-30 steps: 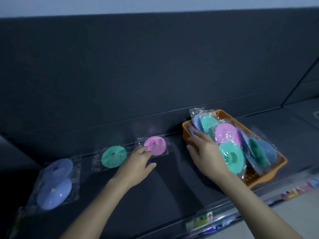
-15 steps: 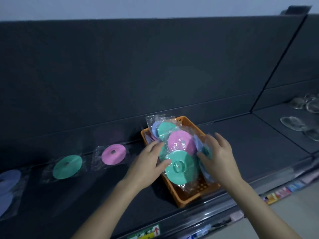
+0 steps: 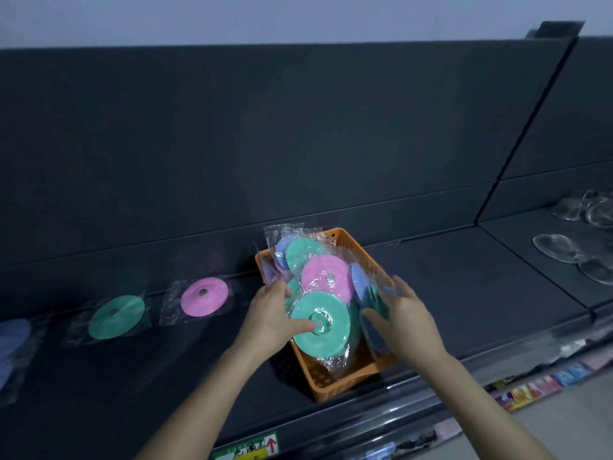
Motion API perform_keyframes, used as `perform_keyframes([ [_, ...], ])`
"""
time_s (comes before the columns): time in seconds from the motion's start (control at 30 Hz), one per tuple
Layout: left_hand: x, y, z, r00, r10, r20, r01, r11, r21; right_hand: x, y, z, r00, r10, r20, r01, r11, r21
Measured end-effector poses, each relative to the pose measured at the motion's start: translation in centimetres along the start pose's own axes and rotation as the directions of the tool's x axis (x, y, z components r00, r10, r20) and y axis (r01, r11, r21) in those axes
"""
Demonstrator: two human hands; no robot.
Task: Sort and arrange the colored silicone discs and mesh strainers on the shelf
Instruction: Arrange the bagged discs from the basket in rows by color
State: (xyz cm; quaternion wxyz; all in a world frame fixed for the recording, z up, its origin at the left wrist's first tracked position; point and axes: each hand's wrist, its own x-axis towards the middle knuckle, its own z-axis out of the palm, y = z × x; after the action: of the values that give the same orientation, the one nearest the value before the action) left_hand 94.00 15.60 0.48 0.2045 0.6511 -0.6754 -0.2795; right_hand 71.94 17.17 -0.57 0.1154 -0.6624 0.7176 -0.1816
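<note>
Green disc gripped by left hand; right hand spread alongside.

The basket is bright orange, its walls patterned with a regular grid of small holes. Inside it, the front mint-green disc is one plain colour, the pink disc a soft bubblegum shade, the upper green disc mint too and the lavender-blue disc pale, all under clear glossy wrap. The shelf is charcoal grey; on it lie a pink shelf disc, a green shelf disc and a blue-violet disc. The strainers look silvery and see-through. The label shows green, yellow and a red arrow.
</note>
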Motion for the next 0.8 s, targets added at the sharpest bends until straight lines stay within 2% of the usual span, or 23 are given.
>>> perform_keyframes([
  [0.23, 0.9, -0.7, -1.0, 0.998, 0.036, -0.052, -0.046, 0.977, -0.206, 0.2, 0.3, -0.6, 1.000, 0.007, -0.018, -0.004, 0.989, 0.150],
  [0.33, 1.2, -0.8, -1.6, 0.988, 0.063, -0.137, -0.094, 0.969, -0.227, 0.1, 0.4, -1.0, 0.991, -0.007, -0.134, 0.032, 0.983, 0.182],
  [0.47, 1.7, -0.9, -2.0, 0.963, 0.031, -0.268, -0.129, 0.925, -0.357, 0.0, -0.6, -1.1, 0.954, 0.101, -0.283, -0.006, 0.948, 0.317],
  [0.63, 2.3, -0.1, -2.9, 0.913, -0.017, -0.407, -0.210, 0.836, -0.507, -0.1, -1.3, -1.5, 0.933, 0.153, -0.325, 0.029, 0.869, 0.493],
  [0.7, 2.9, 0.0, -3.7, 0.914, -0.108, -0.391, -0.178, 0.759, -0.626, 0.0, -1.8, -1.9, 0.920, 0.167, -0.356, 0.059, 0.835, 0.546],
  [0.8, 3.9, -0.5, -4.8, 0.949, -0.233, -0.211, -0.051, 0.549, -0.835, 0.2, -2.4, -2.2, 0.914, 0.204, -0.351, 0.069, 0.774, 0.630],
])
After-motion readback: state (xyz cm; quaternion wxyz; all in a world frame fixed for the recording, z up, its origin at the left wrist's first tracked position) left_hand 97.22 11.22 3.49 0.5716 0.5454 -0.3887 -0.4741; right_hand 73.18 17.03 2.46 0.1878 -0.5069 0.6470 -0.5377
